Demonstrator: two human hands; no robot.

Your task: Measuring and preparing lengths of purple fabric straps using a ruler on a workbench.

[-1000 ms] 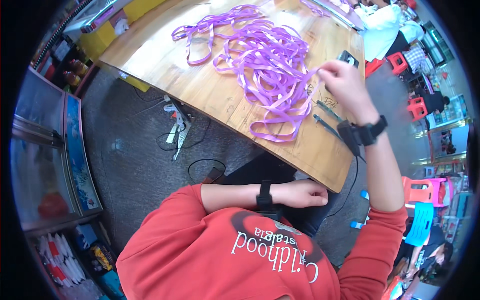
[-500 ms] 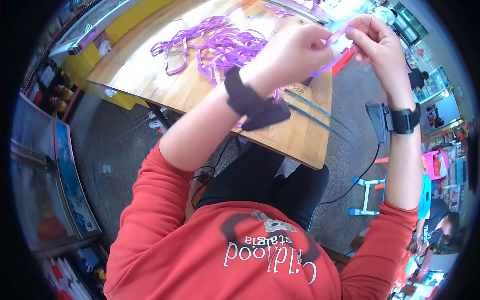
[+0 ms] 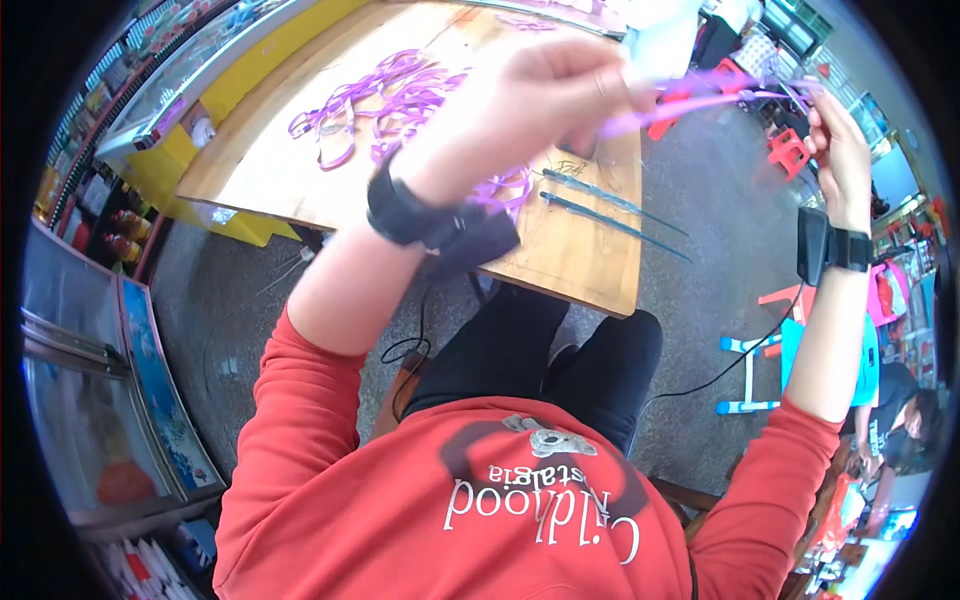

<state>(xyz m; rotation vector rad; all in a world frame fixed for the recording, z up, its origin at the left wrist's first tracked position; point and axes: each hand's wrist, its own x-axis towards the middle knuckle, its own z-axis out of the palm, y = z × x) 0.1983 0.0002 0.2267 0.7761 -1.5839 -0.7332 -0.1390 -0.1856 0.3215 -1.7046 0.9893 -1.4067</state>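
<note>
Grip, left hand [image 3: 550, 110] and right hand [image 3: 845, 150]: both pinched on one glossy purple ribbon length [image 3: 680, 108], motion-blurred. From left to right:

Tangled heap of flat purple ribbon [image 3: 415, 105]: loose on the pale wooden table [image 3: 590, 265], left of the left hand, partly hidden by it; left hand nearer.

Two slender dark-green rods [image 3: 590, 214]: side by side, tips past the table's right edge, lower in view than the ribbon length.

Ribbon length: long axis crosswise, hand to hand, in two visible strands.

Right hand: well apart from the heap, beyond the table's edge.
</note>
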